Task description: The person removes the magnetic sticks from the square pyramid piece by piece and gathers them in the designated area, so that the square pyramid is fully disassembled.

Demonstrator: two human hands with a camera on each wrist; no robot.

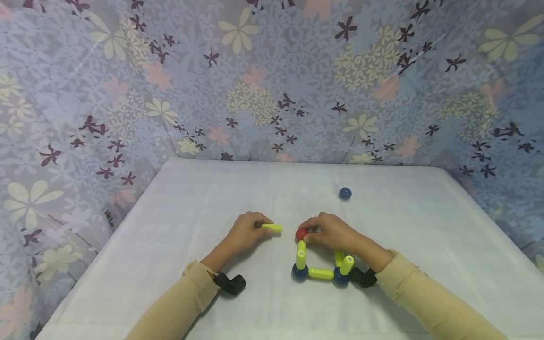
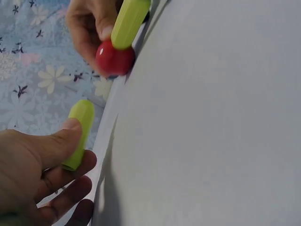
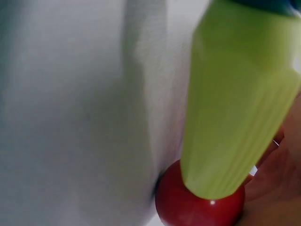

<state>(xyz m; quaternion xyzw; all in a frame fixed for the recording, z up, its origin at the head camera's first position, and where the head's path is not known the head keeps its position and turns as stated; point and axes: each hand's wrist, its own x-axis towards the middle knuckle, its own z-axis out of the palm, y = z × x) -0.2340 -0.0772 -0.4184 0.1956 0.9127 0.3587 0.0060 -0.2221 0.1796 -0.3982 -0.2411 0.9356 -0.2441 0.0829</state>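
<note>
My left hand (image 1: 246, 231) pinches a yellow-green rod (image 2: 81, 134) between thumb and fingertips, to the left of a small frame of rods and balls. A red ball (image 1: 301, 235) at that frame's far left corner is gripped by the fingers of my right hand (image 1: 333, 232). Another rod (image 3: 240, 103) meets the red ball. At the near corners sit two dark blue balls (image 1: 300, 273), joined by a rod (image 1: 320, 273). Short rods rise from both, one of them at the right (image 1: 347, 265). My right hand hides the frame's far right corner. The held rod is apart from the red ball.
A loose blue ball (image 1: 345, 193) lies farther back on the white-covered table (image 1: 212, 189). Flowered cloth (image 1: 272, 85) hangs behind and beside the table. Black wrist-worn pieces (image 1: 231, 284) stick out under both sleeves, the right one close to the frame.
</note>
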